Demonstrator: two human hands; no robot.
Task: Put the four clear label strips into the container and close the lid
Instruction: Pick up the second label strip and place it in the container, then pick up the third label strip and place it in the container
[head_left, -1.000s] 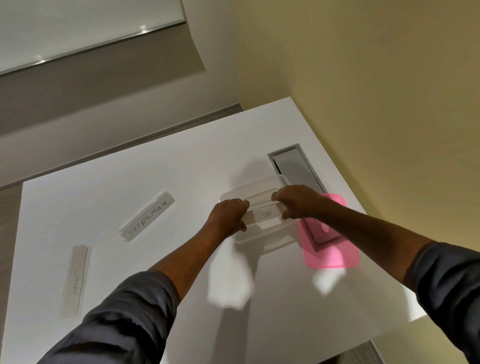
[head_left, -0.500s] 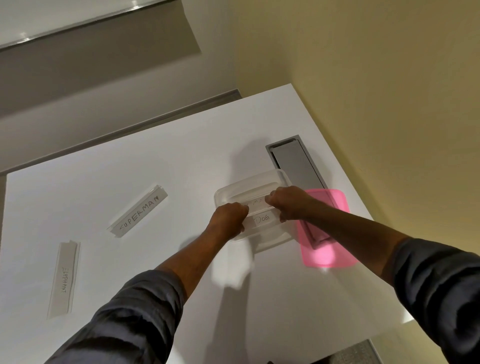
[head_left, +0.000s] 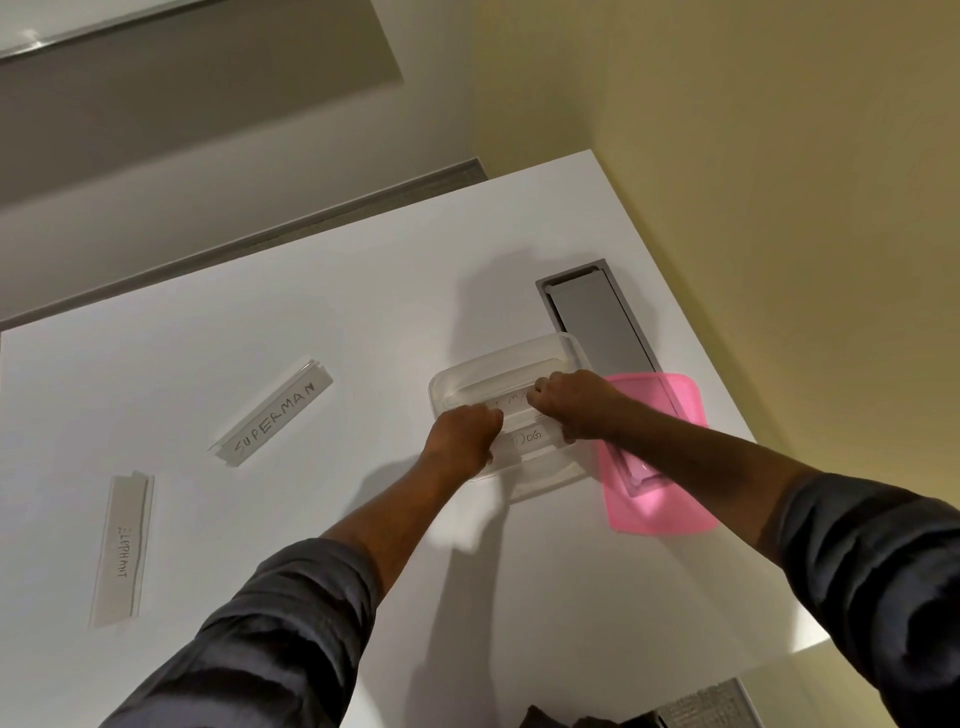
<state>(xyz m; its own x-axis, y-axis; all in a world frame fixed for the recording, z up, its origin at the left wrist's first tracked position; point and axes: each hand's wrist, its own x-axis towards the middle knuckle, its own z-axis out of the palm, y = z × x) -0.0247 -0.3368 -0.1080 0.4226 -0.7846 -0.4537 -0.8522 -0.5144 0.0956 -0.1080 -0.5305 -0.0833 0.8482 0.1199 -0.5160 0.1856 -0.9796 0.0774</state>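
Note:
A clear plastic container (head_left: 483, 371) stands open on the white table. Two clear label strips lie inside it: one reading "DOG" (head_left: 527, 439) and, behind it, one partly hidden that shows "MA" (head_left: 511, 401). My left hand (head_left: 462, 436) and my right hand (head_left: 574, 405) are inside the container, fingers curled on the two ends of the DOG strip. The pink lid (head_left: 660, 512) lies flat just right of the container. The "SUPERMAN" strip (head_left: 275, 415) and the "ELEPHANT" strip (head_left: 122, 551) lie on the table to the left.
A grey metal cable hatch (head_left: 597, 317) is set into the table behind the container, and the pink lid partly covers it. The table's right edge (head_left: 691, 332) runs close beside the lid. A yellow wall stands to the right.
Both hands have lowered the DOG strip from above the container rim down into it, beside the other strip. The camera has tilted slightly.

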